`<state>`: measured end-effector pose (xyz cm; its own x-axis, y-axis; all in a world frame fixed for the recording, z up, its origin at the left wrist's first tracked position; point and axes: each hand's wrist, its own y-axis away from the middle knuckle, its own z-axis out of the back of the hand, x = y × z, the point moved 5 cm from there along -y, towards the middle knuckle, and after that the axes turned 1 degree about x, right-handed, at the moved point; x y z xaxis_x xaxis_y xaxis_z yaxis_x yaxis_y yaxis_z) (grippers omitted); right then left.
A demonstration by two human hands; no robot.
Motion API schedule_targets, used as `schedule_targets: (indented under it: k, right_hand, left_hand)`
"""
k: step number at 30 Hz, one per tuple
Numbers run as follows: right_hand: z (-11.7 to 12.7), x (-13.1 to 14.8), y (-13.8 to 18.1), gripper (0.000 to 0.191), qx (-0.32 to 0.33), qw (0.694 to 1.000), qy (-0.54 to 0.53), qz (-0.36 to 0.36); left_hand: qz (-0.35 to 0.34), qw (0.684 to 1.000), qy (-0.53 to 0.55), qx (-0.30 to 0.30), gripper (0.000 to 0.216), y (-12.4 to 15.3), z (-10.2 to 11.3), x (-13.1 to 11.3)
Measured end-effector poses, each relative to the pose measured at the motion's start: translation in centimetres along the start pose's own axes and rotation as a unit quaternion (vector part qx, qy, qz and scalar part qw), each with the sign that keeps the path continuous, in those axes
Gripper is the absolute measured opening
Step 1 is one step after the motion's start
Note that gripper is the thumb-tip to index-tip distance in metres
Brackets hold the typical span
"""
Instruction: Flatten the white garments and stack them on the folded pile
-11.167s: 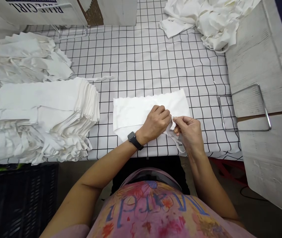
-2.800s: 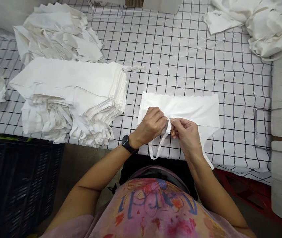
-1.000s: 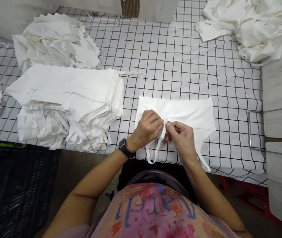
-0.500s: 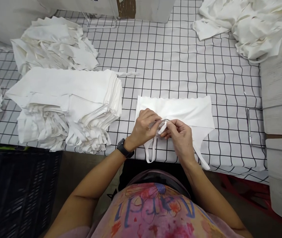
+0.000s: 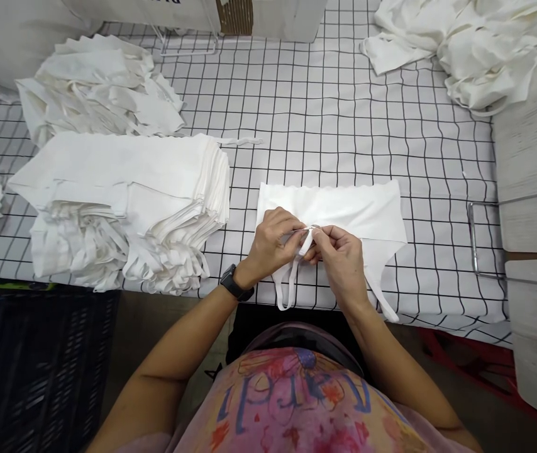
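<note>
A white garment (image 5: 353,211) with a scalloped far edge lies flat on the black-grid tablecloth (image 5: 325,119) near the front edge. Its thin white strap (image 5: 290,286) loops down over the table edge. My left hand (image 5: 273,242), with a dark watch on the wrist, and my right hand (image 5: 339,261) meet at the strap's top. Both pinch the strap where a small metal ring shows between the fingertips. A second strap (image 5: 379,296) hangs at the right.
A tall stack of folded white garments (image 5: 122,195) sits left of my hands. Looser white piles lie at the back left (image 5: 99,88) and back right (image 5: 461,44). A wire frame (image 5: 478,239) and white boards (image 5: 527,157) stand right. A dark crate (image 5: 37,371) is below left.
Since eleven seconds ago my hands have shifted from the garment's right strap to its left one. In the last second they only made small finger moves at the ring.
</note>
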<state>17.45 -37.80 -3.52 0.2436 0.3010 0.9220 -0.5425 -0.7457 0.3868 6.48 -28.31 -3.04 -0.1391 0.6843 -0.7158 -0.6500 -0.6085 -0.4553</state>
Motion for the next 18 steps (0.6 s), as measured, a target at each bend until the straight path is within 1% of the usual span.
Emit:
schedule_targets:
  k: [2,9,13,18]
  right_hand:
    - [-0.04,0.08,0.01,0.021,0.000,1.000,0.004,-0.001]
    - [0.05,0.25,-0.13,0.023,0.014,1.000,0.016,0.010]
    - [0.16,-0.02,-0.21,0.023,0.013,1.000,0.015,0.016]
    - [0.09,-0.46,-0.11,0.022,-0.004,1.000,0.020,0.009]
  left_hand:
    - [-0.011,1.000,-0.015,-0.001,0.010,0.02,-0.02,-0.12]
    - [-0.083,0.995,-0.057,-0.027,0.010,0.08,0.01,-0.75]
    - [-0.099,0.991,-0.090,-0.020,0.012,0.06,-0.11,-0.84]
    - [-0.115,0.987,-0.111,-0.012,0.012,0.17,-0.19,-0.98]
